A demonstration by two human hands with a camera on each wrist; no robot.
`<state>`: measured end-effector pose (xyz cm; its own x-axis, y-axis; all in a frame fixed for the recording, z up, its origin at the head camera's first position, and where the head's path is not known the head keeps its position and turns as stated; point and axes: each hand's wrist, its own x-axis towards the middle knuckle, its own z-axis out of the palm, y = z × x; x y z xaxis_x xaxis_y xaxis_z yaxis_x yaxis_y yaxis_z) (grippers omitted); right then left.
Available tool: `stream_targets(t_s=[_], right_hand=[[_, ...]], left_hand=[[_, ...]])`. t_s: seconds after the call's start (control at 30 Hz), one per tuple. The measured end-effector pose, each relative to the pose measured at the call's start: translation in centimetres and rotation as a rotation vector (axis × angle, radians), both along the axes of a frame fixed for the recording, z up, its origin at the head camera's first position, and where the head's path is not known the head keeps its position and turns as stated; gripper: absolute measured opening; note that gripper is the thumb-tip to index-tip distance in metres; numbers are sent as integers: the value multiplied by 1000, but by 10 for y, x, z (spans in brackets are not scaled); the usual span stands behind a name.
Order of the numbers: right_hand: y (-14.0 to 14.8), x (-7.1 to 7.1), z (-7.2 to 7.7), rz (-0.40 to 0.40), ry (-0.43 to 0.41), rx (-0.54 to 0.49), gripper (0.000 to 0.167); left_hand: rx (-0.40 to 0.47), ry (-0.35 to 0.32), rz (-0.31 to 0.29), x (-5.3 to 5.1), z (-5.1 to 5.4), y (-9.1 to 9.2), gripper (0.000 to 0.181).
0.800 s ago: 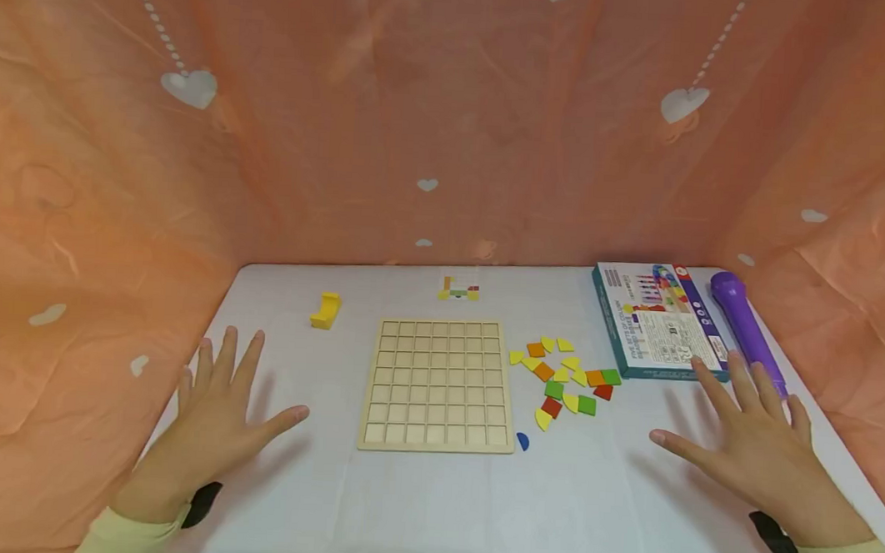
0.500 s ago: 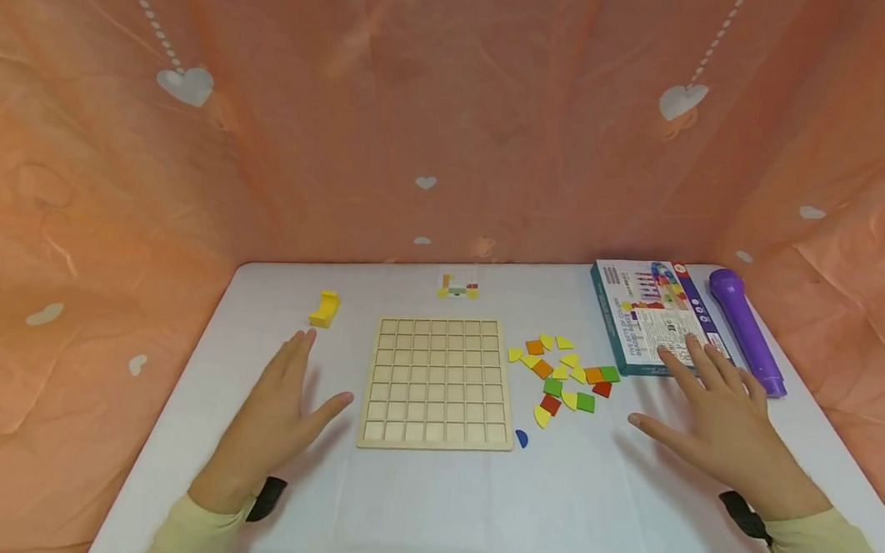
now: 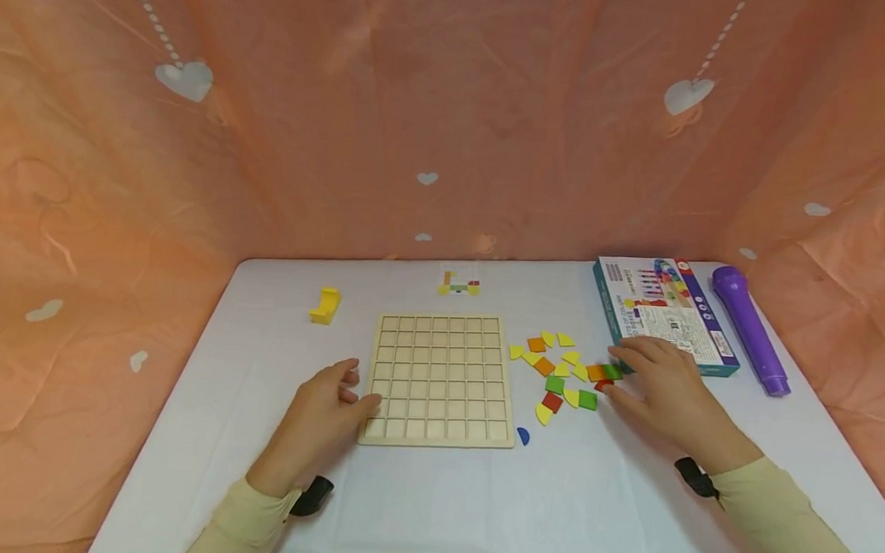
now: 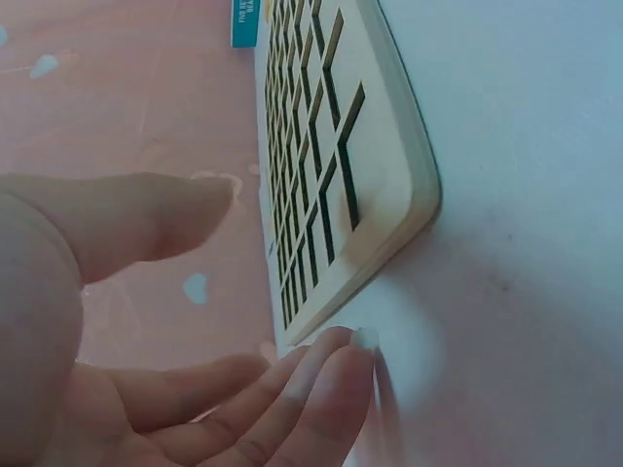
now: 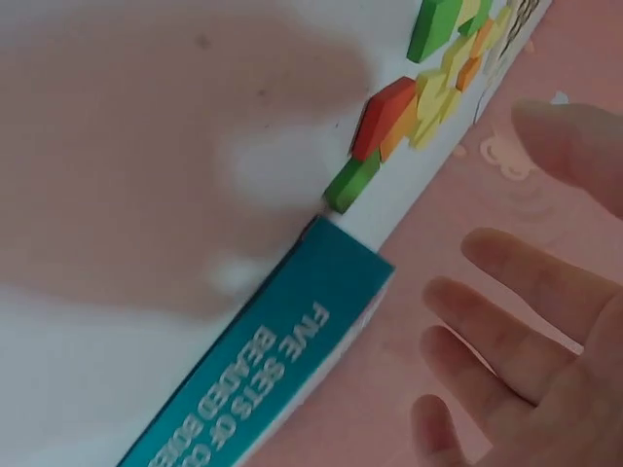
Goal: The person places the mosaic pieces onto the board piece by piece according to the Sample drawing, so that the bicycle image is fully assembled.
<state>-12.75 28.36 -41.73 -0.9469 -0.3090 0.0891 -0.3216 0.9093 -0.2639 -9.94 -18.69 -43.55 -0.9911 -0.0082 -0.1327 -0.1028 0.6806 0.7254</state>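
A square wooden grid board (image 3: 439, 382) lies flat at the middle of the table. My left hand (image 3: 318, 420) is at its left edge, thumb over the near left corner; the left wrist view shows a gap between the thumb and the board (image 4: 389, 185), with nothing held. Right of the board are scattered flat pieces: yellow, orange, red and green, plus a blue half-round piece (image 3: 523, 436). My right hand (image 3: 669, 397) hovers at their right end, fingers loosely bent and apart, by the green piece (image 3: 612, 371) and the red piece (image 5: 383, 119). It holds nothing.
A teal-edged box (image 3: 666, 309) lies at the back right, beside a purple microphone-shaped object (image 3: 751, 330). A yellow bracket-like block (image 3: 325, 305) stands at the back left. Behind the board lies a small pattern card (image 3: 460, 283). Orange cloth with hearts hangs behind and at both sides.
Both hands have moved inward, the left to the board's left edge and the right to the coloured pieces. Their spread fingers have become more bent.
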Motion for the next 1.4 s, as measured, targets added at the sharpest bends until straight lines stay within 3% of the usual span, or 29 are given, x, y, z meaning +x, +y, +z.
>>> stream_targets(t_s=[0.3, 0.67, 1.0, 1.4], right_hand=[[-11, -17, -7, 13, -71, 16, 47], [-20, -24, -13, 22, -94, 67, 34], [-20, -29, -16, 48, -49, 77, 22], [-22, -29, -14, 20, -70, 42, 18]], left_hand=[[15, -57, 33, -4, -5, 1, 61], [-50, -66, -36, -19, -7, -4, 49], [110, -272, -50, -36, -2, -8, 53], [200, -335, -42, -41, -5, -12, 55]])
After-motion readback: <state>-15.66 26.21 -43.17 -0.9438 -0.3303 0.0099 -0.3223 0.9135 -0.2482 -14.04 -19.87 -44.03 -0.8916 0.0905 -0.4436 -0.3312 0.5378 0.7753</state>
